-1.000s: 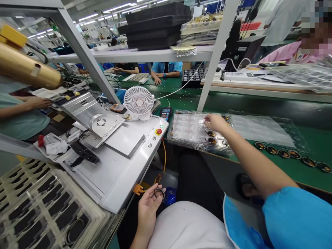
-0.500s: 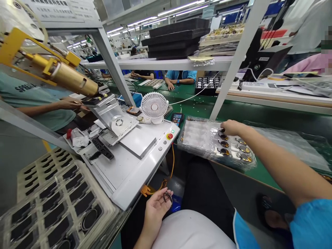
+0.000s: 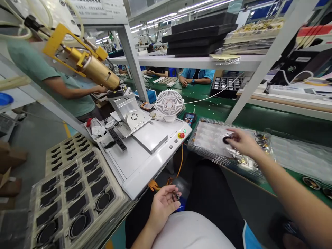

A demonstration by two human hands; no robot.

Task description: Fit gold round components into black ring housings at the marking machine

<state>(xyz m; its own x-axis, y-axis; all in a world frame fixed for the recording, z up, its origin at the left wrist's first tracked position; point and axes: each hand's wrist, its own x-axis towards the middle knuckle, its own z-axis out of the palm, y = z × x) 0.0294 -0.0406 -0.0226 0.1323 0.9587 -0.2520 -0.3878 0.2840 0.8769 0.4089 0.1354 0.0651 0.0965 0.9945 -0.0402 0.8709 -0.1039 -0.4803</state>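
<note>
My right hand [image 3: 243, 141] is over a clear plastic tray [image 3: 207, 138], pinching a small dark round part [image 3: 227, 139] between its fingers. Several gold-rimmed round parts [image 3: 261, 141] lie in the tray's pockets near my wrist, and more [image 3: 311, 183] sit on the green bench to the right. Low in the view, above my lap, my left hand [image 3: 163, 204] holds a thin dark ring [image 3: 175, 196] at its fingertips.
To the left stands a white machine bench [image 3: 145, 166] with a red emergency stop [image 3: 181, 135], a white fan [image 3: 169, 105] and a gold cylinder on a yellow bracket [image 3: 97, 72]. A co-worker in a green shirt [image 3: 62, 93] reaches toward it. A foam-pocketed tray [image 3: 77, 193] lies lower left.
My right hand has moved left across the tray and now pinches a dark round part. The view has turned left, and my left hand still holds the ring.
</note>
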